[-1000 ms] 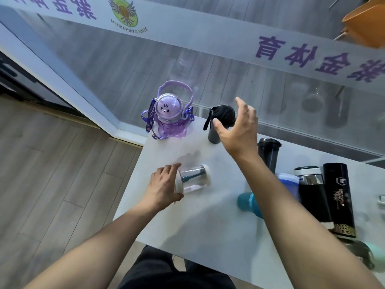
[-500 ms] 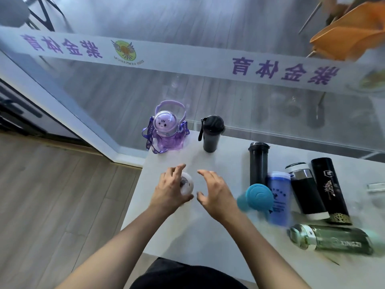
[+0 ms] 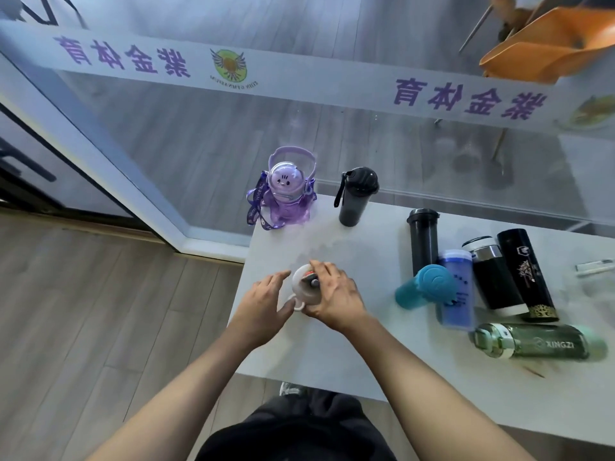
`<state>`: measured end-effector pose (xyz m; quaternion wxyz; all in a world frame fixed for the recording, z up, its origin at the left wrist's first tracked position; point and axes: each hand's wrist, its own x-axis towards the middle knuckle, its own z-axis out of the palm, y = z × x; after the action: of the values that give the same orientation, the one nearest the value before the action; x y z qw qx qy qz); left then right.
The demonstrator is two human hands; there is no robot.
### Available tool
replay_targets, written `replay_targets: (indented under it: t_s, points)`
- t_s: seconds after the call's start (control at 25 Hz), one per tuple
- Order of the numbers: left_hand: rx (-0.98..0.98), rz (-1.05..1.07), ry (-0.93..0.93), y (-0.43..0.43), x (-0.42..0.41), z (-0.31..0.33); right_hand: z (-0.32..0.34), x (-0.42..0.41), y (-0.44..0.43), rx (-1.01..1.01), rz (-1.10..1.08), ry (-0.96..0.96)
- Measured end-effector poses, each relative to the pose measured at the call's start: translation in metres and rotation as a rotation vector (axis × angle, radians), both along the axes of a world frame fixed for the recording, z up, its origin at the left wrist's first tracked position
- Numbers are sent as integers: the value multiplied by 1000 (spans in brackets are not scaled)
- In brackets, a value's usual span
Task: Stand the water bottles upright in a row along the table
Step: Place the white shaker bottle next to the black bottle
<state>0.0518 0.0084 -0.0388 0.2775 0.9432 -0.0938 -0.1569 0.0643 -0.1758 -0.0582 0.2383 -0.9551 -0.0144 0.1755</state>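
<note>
1. The right hand (image 3: 332, 299) is wrapped around the small bottle (image 3: 304, 285) near the middle of the frame, close to the table (image 3: 349, 354) edge.
2. The left hand (image 3: 263, 307) is open, its thumb touching the bottle's white loop.
3. The purple bottle (image 3: 284, 191) and a black bottle (image 3: 356, 197) stand upright higher up.
4. More bottles lie at the right.

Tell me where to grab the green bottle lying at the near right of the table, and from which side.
Grip the green bottle around the middle of its body, coming down from above. It lies on its side, lengthwise left to right, with its cap end pointing left, so the round barrel is open to a wrap from the top. The blue bottle sits close behind it, so a low approach from that side looks cramped.
</note>
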Motion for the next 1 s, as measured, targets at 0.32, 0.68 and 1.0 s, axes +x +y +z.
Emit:
replay_targets:
  t_s: [0.32,0.68,1.0]
  points:
    - [120,-31,-199,12,-6,3,17,-9,-4,115,-191,-186]
    - [84,-140,-259,-67,17,12,72,2,-90,265,-389,-381]
    - [139,-102,-244,-150,34,8,67,47,-197,331,-430,-373]
